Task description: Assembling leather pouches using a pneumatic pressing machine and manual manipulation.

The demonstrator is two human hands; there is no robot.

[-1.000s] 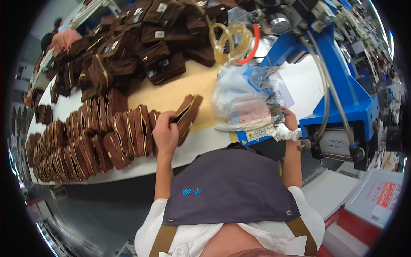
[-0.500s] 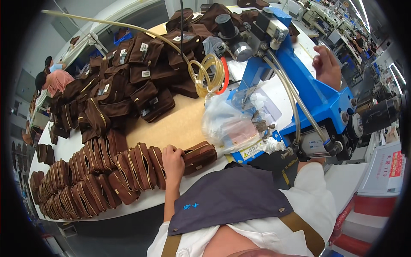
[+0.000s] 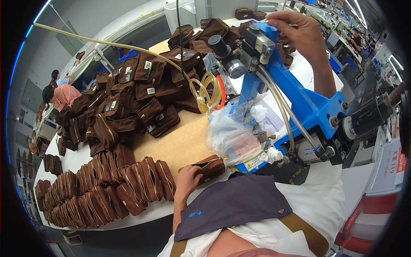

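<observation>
My left hand (image 3: 187,182) is closed on the near left end of a brown zippered pouch (image 3: 210,168), which lies at the table's front edge before my apron. The pouch's right end reaches toward the base of a blue bench press (image 3: 306,100). Raised over the top of that press is my right hand (image 3: 302,34), its thumb and forefinger drawn together at the tips. Anything small between those fingertips is too tiny to make out. Left of my left hand stand rows of similar brown pouches (image 3: 145,180), upright and packed close, many with zips parted.
Dark brown bags (image 3: 124,100) with white labels are heaped behind the rows. A clear plastic bag (image 3: 233,132) covers part of the press base. A coiled yellow hose (image 3: 207,92) hangs beside the press. A person in pink (image 3: 66,97) is at the far left.
My right hand has risen from behind the press to above its top, its fingertips now together. My left hand remains on the pouch. The whole view has shifted slightly.
</observation>
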